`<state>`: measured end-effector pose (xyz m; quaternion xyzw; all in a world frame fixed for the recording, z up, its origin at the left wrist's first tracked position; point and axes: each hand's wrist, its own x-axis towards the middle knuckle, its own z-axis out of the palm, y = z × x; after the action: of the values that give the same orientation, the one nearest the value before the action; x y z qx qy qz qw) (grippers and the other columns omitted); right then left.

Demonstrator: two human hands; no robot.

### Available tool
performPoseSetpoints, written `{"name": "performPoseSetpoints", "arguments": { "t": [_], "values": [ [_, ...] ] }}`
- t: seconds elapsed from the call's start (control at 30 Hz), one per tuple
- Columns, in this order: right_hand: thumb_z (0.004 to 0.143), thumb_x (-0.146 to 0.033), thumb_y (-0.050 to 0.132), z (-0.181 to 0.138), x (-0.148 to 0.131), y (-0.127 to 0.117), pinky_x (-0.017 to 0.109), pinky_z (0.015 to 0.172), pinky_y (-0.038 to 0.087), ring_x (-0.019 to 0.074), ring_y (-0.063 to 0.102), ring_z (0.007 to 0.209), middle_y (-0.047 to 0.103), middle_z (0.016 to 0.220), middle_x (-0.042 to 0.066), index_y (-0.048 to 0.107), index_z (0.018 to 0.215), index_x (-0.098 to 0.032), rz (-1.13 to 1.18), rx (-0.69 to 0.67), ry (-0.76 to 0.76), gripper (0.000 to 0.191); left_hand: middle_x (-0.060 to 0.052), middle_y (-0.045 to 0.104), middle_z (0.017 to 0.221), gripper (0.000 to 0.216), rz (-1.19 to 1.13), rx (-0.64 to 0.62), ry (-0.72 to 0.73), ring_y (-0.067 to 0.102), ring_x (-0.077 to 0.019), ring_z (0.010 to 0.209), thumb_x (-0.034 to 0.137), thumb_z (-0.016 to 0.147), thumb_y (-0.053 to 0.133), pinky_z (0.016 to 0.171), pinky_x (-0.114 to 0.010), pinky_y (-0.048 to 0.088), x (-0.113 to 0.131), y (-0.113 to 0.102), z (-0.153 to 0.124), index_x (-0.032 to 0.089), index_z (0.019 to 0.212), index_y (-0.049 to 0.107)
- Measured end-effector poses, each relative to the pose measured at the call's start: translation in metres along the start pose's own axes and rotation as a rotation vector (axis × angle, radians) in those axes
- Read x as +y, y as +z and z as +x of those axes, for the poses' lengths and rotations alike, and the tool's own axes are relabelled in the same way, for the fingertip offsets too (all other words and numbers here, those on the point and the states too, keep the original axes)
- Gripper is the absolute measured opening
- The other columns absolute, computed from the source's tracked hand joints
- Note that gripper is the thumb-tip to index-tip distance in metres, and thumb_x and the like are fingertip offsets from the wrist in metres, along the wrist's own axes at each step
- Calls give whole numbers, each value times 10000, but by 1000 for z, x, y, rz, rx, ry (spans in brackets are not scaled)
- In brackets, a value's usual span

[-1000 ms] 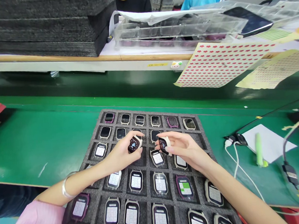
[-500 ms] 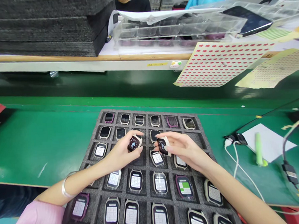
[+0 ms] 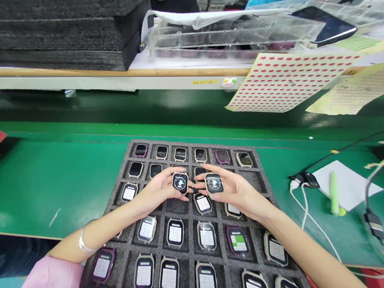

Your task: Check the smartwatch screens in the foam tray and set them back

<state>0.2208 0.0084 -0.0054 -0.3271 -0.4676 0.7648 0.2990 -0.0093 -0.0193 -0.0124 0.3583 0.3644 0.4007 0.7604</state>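
Note:
My left hand (image 3: 162, 186) is closed around a smartwatch body (image 3: 180, 183) with a pale case, its lit dial facing up. A second smartwatch body (image 3: 214, 183), also showing a dial, is gripped in my right hand (image 3: 235, 189). Both watches are strapless and held side by side, a little apart, over the middle of a dark grey foam tray (image 3: 192, 250). In the tray's compartments lie many more watch bodies. Those in the far rows have dark screens; many nearer ones, such as a purple-cased watch (image 3: 237, 240), have lit screens.
Black foam trays (image 3: 44, 36) are stacked on the shelf at the back left. Clear plastic trays (image 3: 233, 34) and a phone (image 3: 324, 23) lie on it too. Sticker sheets (image 3: 290, 81) hang over its edge. Cables (image 3: 305, 206), paper and a green marker (image 3: 333, 192) lie at right.
Both watches have been turned so that their dials face up toward me; before, they were tilted. Behind the shelf, the person in blue has moved an arm into view.

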Motion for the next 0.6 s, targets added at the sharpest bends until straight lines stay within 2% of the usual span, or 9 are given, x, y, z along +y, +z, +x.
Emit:
{"name": "performPoseSetpoints", "arguments": {
  "t": [0.17,0.3,0.47,0.53,0.6],
  "values": [
    [753,-148,732,-1,6,1,437,943,497,251,650,1037,603,1204,116,332,1377,-237,-122,-38,-32,747,-91,648,994,557,20,-1,18,601,-244,986,36,661,609,816,-403,515,-1,0,-1,164,1188,478],
    [758,-150,727,-2,7,2,380,867,556,233,676,977,599,1229,103,414,1292,-243,-198,-86,-27,626,-90,646,1007,561,26,-1,8,599,-247,987,44,651,612,812,-400,512,1,2,-2,169,1181,480],
    [735,-136,746,-3,5,3,274,615,609,159,697,737,588,1237,79,487,1191,-241,-334,-50,-37,534,-85,648,999,566,28,-1,1,595,-246,996,46,644,621,813,-393,507,1,2,-2,175,1179,486],
    [750,-138,731,-3,4,2,285,630,611,158,685,756,561,1262,77,494,1198,-244,-331,-55,-43,518,-85,650,995,558,28,-6,3,592,-244,1001,47,647,616,811,-391,510,1,2,-2,175,1174,488],
    [753,-138,730,-3,4,1,296,708,602,166,668,836,568,1238,66,497,1213,-247,-321,-72,-63,526,-85,652,991,541,31,-6,3,598,-236,981,47,650,609,801,-385,516,0,2,-2,171,1164,493]
  ]
}}
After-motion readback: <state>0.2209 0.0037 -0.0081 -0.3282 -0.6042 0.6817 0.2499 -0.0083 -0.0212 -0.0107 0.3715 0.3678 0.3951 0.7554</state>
